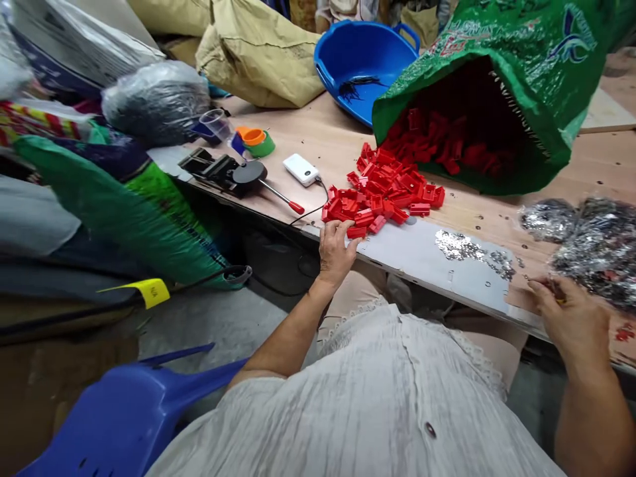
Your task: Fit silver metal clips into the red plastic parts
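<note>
My left hand point(338, 250) rests at the table's front edge, against the near side of a pile of red plastic parts point(382, 189). Its fingers are curved and apart from the thumb, beside the nearest red parts; I see nothing held. Over at the right, my right hand point(574, 318) is closed, thumb and forefinger together near a tiny piece too small to name. Something dark with a bit of yellow shows under its fingers. Small shiny metal pieces point(457, 246) lie scattered on a white board point(412, 255) between the two hands.
A green sack point(551, 132) lies open behind the pile, with red parts inside. Beyond are a blue basin point(368, 59), a white power bank point(301, 169) and a red-tipped lever device point(248, 175). Plastic bags of metal pieces point(601, 238) sit right; a blue chair point(119, 411) stands left.
</note>
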`<state>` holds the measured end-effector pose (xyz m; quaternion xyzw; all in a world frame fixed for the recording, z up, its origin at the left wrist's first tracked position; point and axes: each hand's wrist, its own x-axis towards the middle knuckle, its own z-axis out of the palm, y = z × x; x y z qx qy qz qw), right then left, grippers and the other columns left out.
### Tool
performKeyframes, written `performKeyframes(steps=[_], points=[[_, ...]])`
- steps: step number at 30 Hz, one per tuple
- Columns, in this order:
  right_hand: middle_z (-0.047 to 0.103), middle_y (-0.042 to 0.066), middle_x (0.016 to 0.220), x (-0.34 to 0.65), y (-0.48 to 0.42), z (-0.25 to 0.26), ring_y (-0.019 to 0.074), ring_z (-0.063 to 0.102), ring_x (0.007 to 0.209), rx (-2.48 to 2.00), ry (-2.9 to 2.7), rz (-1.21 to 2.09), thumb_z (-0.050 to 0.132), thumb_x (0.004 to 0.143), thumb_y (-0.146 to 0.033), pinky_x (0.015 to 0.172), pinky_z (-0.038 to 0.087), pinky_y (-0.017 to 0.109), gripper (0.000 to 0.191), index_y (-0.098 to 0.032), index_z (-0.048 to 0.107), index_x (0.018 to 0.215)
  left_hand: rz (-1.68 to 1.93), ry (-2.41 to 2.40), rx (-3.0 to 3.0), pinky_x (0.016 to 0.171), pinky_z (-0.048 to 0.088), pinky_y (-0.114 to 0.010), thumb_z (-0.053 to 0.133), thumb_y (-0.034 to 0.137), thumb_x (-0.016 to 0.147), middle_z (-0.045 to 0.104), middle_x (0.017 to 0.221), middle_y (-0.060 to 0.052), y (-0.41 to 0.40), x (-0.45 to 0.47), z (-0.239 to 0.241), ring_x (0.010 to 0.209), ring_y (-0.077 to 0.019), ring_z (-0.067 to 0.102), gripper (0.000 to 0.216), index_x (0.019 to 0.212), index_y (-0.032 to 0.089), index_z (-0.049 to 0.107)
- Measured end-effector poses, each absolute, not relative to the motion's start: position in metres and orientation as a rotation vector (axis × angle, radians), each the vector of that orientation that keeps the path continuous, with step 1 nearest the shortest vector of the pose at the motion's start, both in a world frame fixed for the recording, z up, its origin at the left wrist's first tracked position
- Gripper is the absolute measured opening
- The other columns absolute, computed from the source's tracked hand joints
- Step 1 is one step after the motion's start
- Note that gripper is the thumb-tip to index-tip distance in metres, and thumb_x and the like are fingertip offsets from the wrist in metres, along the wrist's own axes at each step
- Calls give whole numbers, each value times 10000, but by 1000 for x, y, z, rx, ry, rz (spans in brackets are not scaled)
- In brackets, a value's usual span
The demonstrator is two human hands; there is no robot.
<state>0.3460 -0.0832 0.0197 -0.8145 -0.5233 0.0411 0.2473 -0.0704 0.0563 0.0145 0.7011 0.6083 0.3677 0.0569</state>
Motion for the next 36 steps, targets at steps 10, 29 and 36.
performKeyframes(steps=[10, 29, 36], points=[[747, 104, 1005, 327, -80, 27, 365, 688, 933, -2134, -1438, 201, 593, 875, -500, 751, 486, 479, 217, -325, 680, 970, 1042, 1723, 2148, 954, 472, -410, 728, 229, 821, 669, 974, -70, 57, -74, -5, 1009, -244, 603, 102, 907, 192, 688], [681, 2, 761, 196, -40, 61, 120, 546, 606, -1476, -1672, 515, 629, 903, -308, 606, 440, 260, 107, -214, 679, 894, 1329, 911, 2290, 894, 568, -325, 656, 98, 840, 728, 1054, -68, -5, 5, 55, 993, -172, 685, 351, 1174, 195, 604], [715, 49, 879, 199, -41, 56, 195, 633, 744, -1413, -1762, 542, 580, 935, -331, 691, 503, 341, 135, -256, 692, 934, 1351, 825, 2278, 869, 580, -316, 616, 48, 830, 733, 1050, -60, -10, 11, 57, 1000, -168, 690, 348, 1139, 207, 616]])
